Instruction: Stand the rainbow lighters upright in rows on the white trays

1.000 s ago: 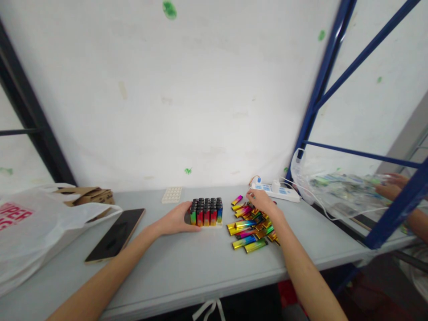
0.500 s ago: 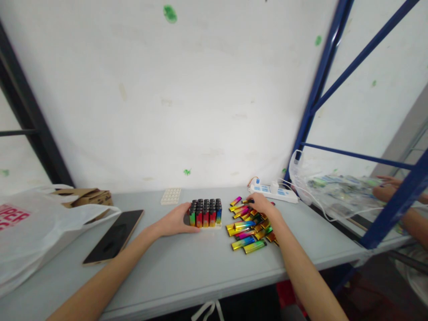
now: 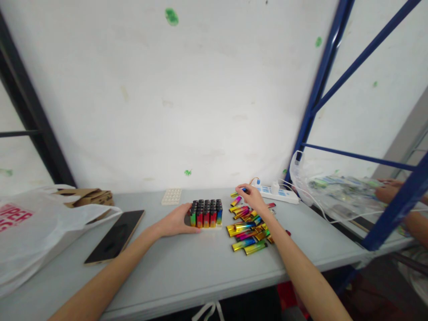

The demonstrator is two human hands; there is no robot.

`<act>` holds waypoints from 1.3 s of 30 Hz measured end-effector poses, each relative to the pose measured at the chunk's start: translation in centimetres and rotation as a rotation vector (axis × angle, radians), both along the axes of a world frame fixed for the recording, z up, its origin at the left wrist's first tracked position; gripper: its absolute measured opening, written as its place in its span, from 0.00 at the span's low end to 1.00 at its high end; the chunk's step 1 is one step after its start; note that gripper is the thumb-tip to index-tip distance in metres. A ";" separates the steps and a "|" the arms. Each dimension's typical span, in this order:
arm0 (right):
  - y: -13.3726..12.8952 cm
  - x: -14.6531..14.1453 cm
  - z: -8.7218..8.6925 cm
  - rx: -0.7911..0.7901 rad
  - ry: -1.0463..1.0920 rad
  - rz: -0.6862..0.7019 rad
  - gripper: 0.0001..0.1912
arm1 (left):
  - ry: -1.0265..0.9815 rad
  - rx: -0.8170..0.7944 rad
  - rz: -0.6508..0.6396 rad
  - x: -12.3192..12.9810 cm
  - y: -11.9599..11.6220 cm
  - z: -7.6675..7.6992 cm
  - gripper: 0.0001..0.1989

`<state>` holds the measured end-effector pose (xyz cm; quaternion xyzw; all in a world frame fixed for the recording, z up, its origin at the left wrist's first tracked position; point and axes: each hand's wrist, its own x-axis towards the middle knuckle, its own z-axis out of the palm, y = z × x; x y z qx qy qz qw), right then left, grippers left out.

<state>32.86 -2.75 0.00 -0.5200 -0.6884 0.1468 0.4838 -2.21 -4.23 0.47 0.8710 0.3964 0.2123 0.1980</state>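
Note:
A white tray [image 3: 212, 227] holds several rows of upright lighters [image 3: 206, 215] with black tops and shiny coloured bodies. My left hand [image 3: 179, 219] grips the left side of this block, its thumb along the front and its other fingers partly hidden behind. To the right lies a loose pile of lighters [image 3: 245, 227] in gold, pink, blue and green. Over the far edge of that pile, my right hand [image 3: 252, 196] pinches one lighter [image 3: 234, 194], whose yellow end points left.
A second white tray [image 3: 171, 196] lies near the wall. Left are a phone-like black slab [image 3: 115, 236], a white plastic bag [image 3: 40, 236] and cardboard [image 3: 87, 196]. A power strip [image 3: 277, 193] stands behind the pile. Another person's hand [image 3: 388, 189] is beyond the blue frame [image 3: 312, 102].
My right hand has lifted a lighter from the pile and moved slightly left and away toward the wall. My left hand keeps its hold on the filled tray.

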 end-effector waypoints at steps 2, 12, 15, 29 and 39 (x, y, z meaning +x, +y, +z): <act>-0.1 -1.1 0.0 -0.024 0.080 0.046 0.22 | -0.006 -0.004 0.002 0.1 -0.1 0.1 0.38; -2.7 -5.0 1.3 -0.195 0.344 0.371 0.26 | -0.018 -0.001 -0.009 0.0 -0.1 0.0 0.39; -2.9 -5.8 1.1 -0.252 0.411 0.361 0.28 | -0.015 0.001 -0.013 0.1 -0.1 0.0 0.38; -3.2 -7.9 0.4 -0.337 0.507 0.197 0.23 | -0.007 -0.003 -0.048 0.0 0.1 0.0 0.38; -3.0 -7.8 0.2 -0.329 0.507 0.215 0.22 | -0.045 -0.014 -0.040 0.0 0.0 0.1 0.39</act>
